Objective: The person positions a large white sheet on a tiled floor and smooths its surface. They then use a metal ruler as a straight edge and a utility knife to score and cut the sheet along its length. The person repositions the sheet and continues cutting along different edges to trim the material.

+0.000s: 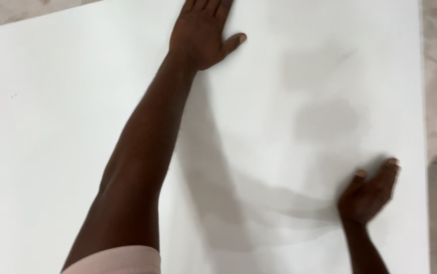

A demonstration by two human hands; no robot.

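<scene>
White board (pixel 66 101) — left hand (pixel 201 38) flat, right hand (pixel 368 195) near edge.

Head camera, steep downward look, close over white board (pixel 289 101).

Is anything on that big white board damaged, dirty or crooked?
Nothing stands out. The white board looks smooth and unbroken; the grey patches seem to be shadows. The left hand lies flat on it, and the right hand is blurred near its right edge.

white board (pixel 51 127) | large, flat, smooth | lies level, fills most of view
</scene>
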